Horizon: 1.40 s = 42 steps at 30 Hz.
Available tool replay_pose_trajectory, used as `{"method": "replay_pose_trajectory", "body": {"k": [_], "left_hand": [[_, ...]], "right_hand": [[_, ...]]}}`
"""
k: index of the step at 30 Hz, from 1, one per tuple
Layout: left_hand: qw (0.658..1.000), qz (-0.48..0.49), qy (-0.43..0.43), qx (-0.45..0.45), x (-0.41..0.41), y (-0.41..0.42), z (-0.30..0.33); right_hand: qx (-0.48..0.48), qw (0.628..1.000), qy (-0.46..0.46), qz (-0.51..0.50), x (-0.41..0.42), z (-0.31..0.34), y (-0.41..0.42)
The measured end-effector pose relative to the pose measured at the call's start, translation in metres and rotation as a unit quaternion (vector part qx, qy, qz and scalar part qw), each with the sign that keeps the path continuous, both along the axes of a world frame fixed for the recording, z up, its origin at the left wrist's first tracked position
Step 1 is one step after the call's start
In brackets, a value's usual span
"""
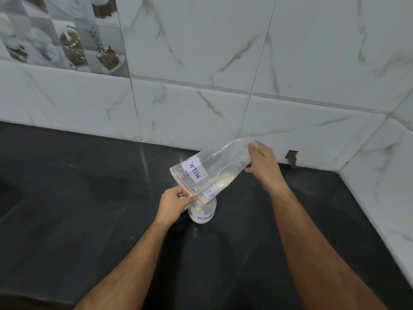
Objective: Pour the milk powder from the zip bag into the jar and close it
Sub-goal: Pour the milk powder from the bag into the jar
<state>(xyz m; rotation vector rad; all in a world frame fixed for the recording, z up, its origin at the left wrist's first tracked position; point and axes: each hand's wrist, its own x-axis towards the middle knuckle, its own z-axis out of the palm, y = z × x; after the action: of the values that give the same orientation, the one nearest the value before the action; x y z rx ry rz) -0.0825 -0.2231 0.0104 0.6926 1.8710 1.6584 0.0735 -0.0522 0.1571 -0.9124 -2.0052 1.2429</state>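
Above the open jar [203, 211], a tilted zip bag [214, 168], nearly empty.

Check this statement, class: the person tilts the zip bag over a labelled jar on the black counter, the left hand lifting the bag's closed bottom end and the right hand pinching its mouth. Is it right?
Not quite: the hands are swapped. The head view shows the right hand lifting the closed bottom end of the zip bag, while the left hand pinches its mouth over the labelled jar on the black counter.
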Motion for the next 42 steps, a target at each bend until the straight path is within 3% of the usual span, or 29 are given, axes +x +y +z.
{"method": "replay_pose_trajectory", "body": {"k": [7, 18, 42], "left_hand": [[0.997, -0.003, -0.058, 0.051, 0.000, -0.002, 0.001], [0.997, -0.009, -0.067, 0.046, 0.002, 0.001, -0.002], [0.993, -0.014, -0.093, 0.077, -0.001, 0.002, -0.006]], "right_hand": [[-0.023, 0.996, 0.076, 0.027, -0.001, 0.009, -0.006], [-0.008, 0.988, 0.126, 0.094, -0.002, 0.014, -0.019], [0.005, 0.984, 0.130, 0.124, -0.015, 0.022, -0.036]]}}
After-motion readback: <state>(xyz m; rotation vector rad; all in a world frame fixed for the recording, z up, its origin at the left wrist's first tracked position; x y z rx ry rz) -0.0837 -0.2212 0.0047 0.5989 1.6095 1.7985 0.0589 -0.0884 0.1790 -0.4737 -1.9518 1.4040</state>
